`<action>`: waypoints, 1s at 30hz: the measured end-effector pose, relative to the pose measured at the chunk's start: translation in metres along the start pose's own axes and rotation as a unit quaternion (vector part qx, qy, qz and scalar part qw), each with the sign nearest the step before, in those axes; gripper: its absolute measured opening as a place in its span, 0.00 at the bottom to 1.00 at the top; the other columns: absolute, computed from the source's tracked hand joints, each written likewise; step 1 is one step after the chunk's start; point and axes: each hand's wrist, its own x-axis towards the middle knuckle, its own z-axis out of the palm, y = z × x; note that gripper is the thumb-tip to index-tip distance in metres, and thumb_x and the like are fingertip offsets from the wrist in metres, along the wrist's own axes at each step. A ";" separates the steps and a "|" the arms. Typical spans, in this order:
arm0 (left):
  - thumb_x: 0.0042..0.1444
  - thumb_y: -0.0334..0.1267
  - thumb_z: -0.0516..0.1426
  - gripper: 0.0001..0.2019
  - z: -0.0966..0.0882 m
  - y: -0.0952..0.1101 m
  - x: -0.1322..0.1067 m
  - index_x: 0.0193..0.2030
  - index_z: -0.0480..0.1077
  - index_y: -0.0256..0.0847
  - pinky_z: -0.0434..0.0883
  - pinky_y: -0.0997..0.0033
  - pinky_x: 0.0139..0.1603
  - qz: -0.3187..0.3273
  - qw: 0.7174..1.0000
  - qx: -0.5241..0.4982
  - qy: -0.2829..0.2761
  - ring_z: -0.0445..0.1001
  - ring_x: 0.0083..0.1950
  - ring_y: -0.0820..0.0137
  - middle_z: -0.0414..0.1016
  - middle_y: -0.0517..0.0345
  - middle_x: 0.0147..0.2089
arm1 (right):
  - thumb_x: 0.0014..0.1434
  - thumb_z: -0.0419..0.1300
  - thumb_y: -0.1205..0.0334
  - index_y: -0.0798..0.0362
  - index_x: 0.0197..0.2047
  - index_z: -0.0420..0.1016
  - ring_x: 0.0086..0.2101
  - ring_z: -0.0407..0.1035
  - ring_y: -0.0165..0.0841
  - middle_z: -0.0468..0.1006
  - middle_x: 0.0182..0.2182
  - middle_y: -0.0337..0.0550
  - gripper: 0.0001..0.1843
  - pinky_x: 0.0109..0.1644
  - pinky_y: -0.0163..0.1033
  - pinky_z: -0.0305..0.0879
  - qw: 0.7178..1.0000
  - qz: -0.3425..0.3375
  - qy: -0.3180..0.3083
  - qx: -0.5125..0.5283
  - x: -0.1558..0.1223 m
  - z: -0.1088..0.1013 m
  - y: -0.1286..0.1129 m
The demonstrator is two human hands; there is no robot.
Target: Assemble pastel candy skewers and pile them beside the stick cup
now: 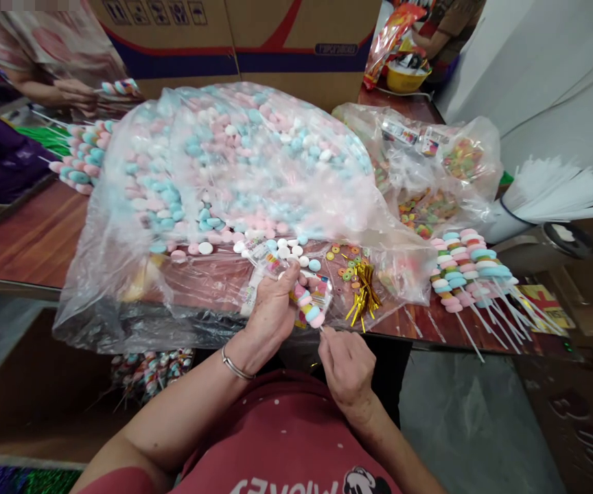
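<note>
A candy skewer [309,309] with pink, blue and yellowish pieces is between my hands at the table's front edge. My left hand [272,302] is closed around its upper part, thumb on top. Below it, my right hand [346,363] is closed on the white stick end. Printed clear plastic wrapping [322,287] shows around the candy and behind my left fingers; whether the skewer is inside it, I cannot tell. Loose white and blue candies [292,248] lie just beyond. To the right are gold twist ties [364,295] and small ring candies [346,269].
A large clear bag of pastel candies [255,158] covers much of the table. Finished-looking skewers [469,271] lie at right, near a container of white sticks [554,192]. A cardboard box [296,41] stands behind. At upper left, another person's hands [77,96] hold a skewer.
</note>
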 end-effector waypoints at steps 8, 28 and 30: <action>0.38 0.44 0.71 0.21 0.004 -0.010 -0.013 0.20 0.63 0.37 0.67 0.77 0.24 -0.024 0.999 0.000 -0.034 0.71 0.23 0.74 0.68 0.64 0.19 | 0.66 0.50 0.56 0.53 0.33 0.70 0.17 0.52 0.24 0.57 0.16 0.30 0.14 0.20 0.30 0.49 0.795 0.388 -0.128 0.447 -0.004 0.005 -0.010; 0.42 0.37 0.70 0.16 0.002 0.018 0.008 0.34 0.70 0.36 0.64 0.80 0.19 0.013 0.993 -0.063 -0.098 0.65 0.19 0.80 0.66 0.67 0.22 | 0.63 0.53 0.53 0.54 0.32 0.71 0.17 0.50 0.22 0.58 0.14 0.29 0.14 0.20 0.30 0.46 0.706 0.432 -0.145 0.542 0.004 -0.003 -0.018; 0.41 0.39 0.70 0.18 0.006 0.011 0.002 0.34 0.68 0.36 0.61 0.80 0.18 0.017 0.994 -0.045 -0.102 0.63 0.18 0.80 0.66 0.67 0.21 | 0.62 0.54 0.53 0.54 0.30 0.70 0.15 0.48 0.22 0.58 0.13 0.28 0.14 0.19 0.30 0.44 0.668 0.462 -0.137 0.567 0.009 -0.001 -0.020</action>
